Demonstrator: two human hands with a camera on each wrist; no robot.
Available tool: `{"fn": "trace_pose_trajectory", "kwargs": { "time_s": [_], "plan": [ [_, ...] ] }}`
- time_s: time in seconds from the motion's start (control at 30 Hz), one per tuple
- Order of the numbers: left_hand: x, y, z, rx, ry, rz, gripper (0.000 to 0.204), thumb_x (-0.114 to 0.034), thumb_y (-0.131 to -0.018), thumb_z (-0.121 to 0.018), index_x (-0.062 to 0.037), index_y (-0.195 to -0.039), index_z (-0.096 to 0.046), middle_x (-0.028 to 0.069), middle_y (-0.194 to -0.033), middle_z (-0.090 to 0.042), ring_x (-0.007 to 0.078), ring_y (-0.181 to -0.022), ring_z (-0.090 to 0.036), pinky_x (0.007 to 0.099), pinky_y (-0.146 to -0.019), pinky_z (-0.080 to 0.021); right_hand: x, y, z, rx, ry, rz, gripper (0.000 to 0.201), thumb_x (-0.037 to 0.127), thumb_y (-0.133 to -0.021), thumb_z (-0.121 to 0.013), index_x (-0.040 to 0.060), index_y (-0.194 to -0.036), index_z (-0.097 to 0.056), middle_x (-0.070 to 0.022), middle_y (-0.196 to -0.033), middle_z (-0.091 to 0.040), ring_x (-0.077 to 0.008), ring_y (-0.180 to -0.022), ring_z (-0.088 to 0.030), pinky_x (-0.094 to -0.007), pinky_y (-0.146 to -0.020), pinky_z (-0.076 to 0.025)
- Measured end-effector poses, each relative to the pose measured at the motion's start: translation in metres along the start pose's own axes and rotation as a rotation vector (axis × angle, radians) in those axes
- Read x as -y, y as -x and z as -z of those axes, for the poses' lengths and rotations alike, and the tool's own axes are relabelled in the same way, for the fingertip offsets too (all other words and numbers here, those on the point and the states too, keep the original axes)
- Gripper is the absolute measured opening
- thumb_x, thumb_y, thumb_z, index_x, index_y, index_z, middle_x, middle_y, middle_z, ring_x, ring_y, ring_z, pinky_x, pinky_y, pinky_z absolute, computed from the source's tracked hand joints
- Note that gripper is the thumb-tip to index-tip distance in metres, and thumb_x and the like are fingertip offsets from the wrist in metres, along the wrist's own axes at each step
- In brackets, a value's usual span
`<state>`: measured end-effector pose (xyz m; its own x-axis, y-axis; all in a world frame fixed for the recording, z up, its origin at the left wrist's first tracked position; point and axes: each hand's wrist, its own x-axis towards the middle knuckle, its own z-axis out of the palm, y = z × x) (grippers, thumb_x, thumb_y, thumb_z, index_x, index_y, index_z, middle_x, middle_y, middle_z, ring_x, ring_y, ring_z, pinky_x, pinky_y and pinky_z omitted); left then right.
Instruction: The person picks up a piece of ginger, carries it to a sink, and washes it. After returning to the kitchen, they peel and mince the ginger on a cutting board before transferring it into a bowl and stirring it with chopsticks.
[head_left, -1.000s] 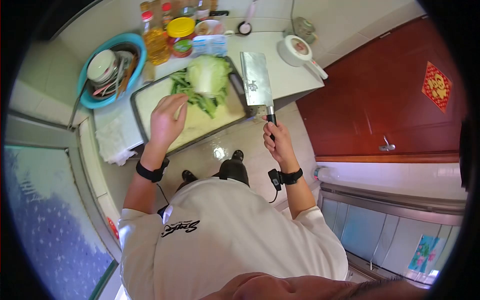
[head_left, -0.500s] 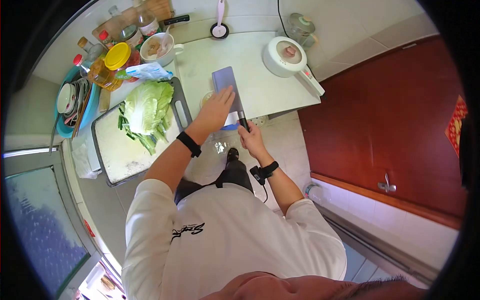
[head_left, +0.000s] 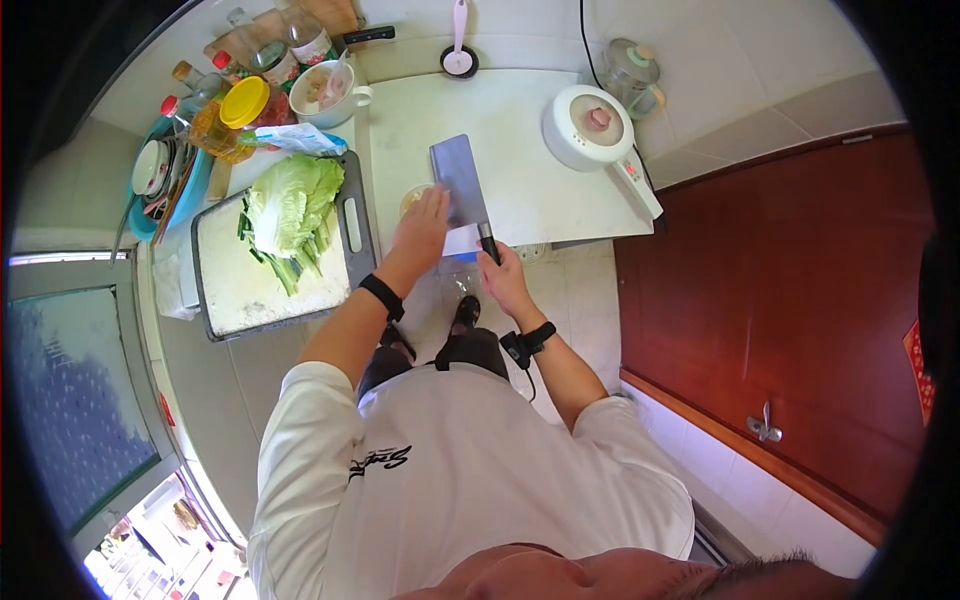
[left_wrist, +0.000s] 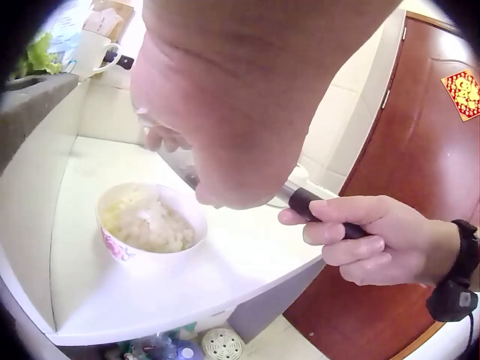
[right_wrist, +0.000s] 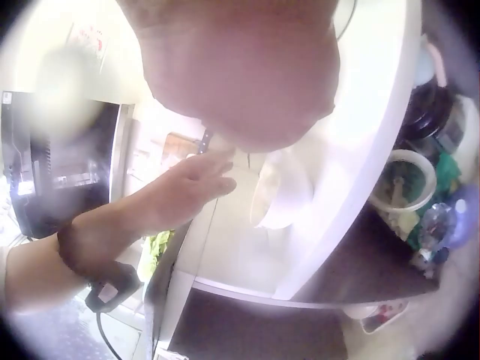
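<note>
My right hand (head_left: 508,282) grips the black handle (left_wrist: 304,204) of a cleaver, whose broad blade (head_left: 460,175) points away over the white counter. Beside the blade's left edge is my left hand (head_left: 420,235), fingers extended together; whether they touch the metal is unclear. Under the blade and left hand stands a white bowl (left_wrist: 120,244) with a pink flower pattern, holding pale chopped pieces (left_wrist: 159,226). The left hand hides much of the blade in the left wrist view. In the right wrist view the bowl (right_wrist: 281,201) appears beyond my blurred right hand (right_wrist: 244,75).
Left of the counter lies a cutting board (head_left: 222,290) with a leafy cabbage (head_left: 290,205) and cut greens. Bottles, a yellow-lidded jar (head_left: 244,103) and a white cup (head_left: 322,100) stand behind it. A white lidded pot (head_left: 585,130) is at the right, near a red door (head_left: 750,300).
The cleaver has swung from upright beside the board to over the bowl. My left hand has left the board for the blade, then shifted slightly left along it. The view has turned rightward.
</note>
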<state>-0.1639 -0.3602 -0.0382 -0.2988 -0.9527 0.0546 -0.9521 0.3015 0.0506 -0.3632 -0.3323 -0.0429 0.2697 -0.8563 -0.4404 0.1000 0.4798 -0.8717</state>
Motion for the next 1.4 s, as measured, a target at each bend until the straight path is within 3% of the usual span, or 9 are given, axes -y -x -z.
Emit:
{"fn": "trace_pose_trajectory", "kwargs": {
  "time_s": [0.07,0.13,0.17,0.33,0.57,0.73,0.87,1.07,1.4],
  "plan": [
    [0.000,-0.002,-0.001,-0.086,0.041,-0.037,0.054,-0.011,-0.086,-0.056,0.0084,-0.136,-0.046,0.0255,-0.147,-0.042,0.0362,-0.137,-0.041,0.0426,-0.111,-0.035,-0.002,0.001,0.000,-0.005,0.017,-0.004,0.028,0.015,-0.097,-0.059,0.0015,-0.121,-0.058,0.0055,-0.063,-0.047,-0.0043,-0.045,-0.041,-0.0221,-0.039,-0.031],
    [0.003,-0.002,-0.009,0.289,-0.076,0.052,0.049,-0.008,-0.087,-0.054,0.0076,-0.133,-0.050,0.0238,-0.146,-0.043,0.0359,-0.138,-0.039,0.0423,-0.111,-0.037,-0.002,0.001,0.006,-0.055,0.069,0.039,0.028,0.016,-0.097,-0.059,0.0013,-0.120,-0.058,0.0056,-0.063,-0.047,-0.0041,-0.045,-0.041,-0.0218,-0.039,-0.030],
    [0.004,0.000,-0.014,0.287,-0.077,0.059,0.049,-0.008,-0.087,-0.054,0.0076,-0.133,-0.050,0.0238,-0.146,-0.043,0.0359,-0.138,-0.039,0.0423,-0.111,-0.037,-0.003,0.001,0.010,-0.049,0.072,0.041,0.028,0.016,-0.097,-0.059,0.0013,-0.120,-0.058,0.0056,-0.063,-0.047,-0.0041,-0.045,-0.041,-0.0218,-0.039,-0.030],
    [0.017,-0.004,-0.003,-0.054,0.274,0.130,0.041,-0.003,-0.084,-0.055,-0.0044,-0.125,-0.060,0.0148,-0.135,-0.057,0.0312,-0.128,-0.052,0.0394,-0.101,-0.048,0.000,0.009,0.028,-0.058,-0.023,0.042,0.026,0.016,-0.097,-0.060,0.0033,-0.119,-0.058,0.0058,-0.061,-0.046,-0.0038,-0.042,-0.038,-0.0221,-0.037,-0.027],
    [0.019,-0.023,0.018,-0.112,0.488,0.250,0.036,-0.004,-0.081,-0.059,-0.0106,-0.116,-0.065,0.0126,-0.122,-0.065,0.0297,-0.113,-0.061,0.0401,-0.094,-0.051,0.006,0.026,0.043,-0.096,-0.016,0.024,0.023,0.013,-0.095,-0.060,0.0028,-0.116,-0.059,0.0061,-0.065,-0.048,-0.0036,-0.049,-0.043,-0.0213,-0.044,-0.032],
    [0.010,-0.025,-0.011,-0.008,0.387,0.300,0.033,-0.010,-0.085,-0.057,-0.0166,-0.116,-0.068,0.0132,-0.112,-0.069,0.0337,-0.102,-0.065,0.0415,-0.089,-0.052,-0.004,0.034,0.059,-0.152,0.113,0.078,0.024,0.010,-0.094,-0.061,0.0015,-0.116,-0.059,0.0071,-0.070,-0.047,-0.0021,-0.054,-0.042,-0.0202,-0.047,-0.032],
    [0.020,-0.033,0.016,0.147,0.289,0.414,0.026,-0.018,-0.089,-0.058,-0.0175,-0.112,-0.070,0.0125,-0.108,-0.070,0.0329,-0.099,-0.067,0.0416,-0.086,-0.053,-0.004,0.034,0.071,-0.179,0.211,0.122,0.023,0.010,-0.094,-0.061,0.0005,-0.115,-0.059,0.0070,-0.072,-0.047,-0.0019,-0.059,-0.041,-0.0200,-0.051,-0.033],
    [0.075,-0.076,0.017,-0.079,0.389,0.662,0.020,-0.019,-0.087,-0.061,-0.0155,-0.102,-0.073,0.0151,-0.094,-0.072,0.0352,-0.090,-0.068,0.0457,-0.080,-0.055,-0.005,0.025,0.081,-0.184,0.108,0.069,0.020,0.009,-0.093,-0.063,-0.0008,-0.111,-0.060,0.0058,-0.076,-0.048,-0.0026,-0.067,-0.042,-0.0209,-0.056,-0.035],
    [0.101,-0.119,-0.053,0.445,0.198,0.583,0.015,-0.013,-0.078,-0.067,-0.0159,-0.092,-0.074,0.0090,-0.096,-0.073,0.0283,-0.095,-0.068,0.0391,-0.083,-0.055,0.000,0.034,0.102,-0.261,0.153,-0.021,0.023,0.007,-0.091,-0.064,-0.0012,-0.113,-0.060,0.0058,-0.077,-0.048,-0.0028,-0.067,-0.041,-0.0202,-0.057,-0.035]
  ]
}}
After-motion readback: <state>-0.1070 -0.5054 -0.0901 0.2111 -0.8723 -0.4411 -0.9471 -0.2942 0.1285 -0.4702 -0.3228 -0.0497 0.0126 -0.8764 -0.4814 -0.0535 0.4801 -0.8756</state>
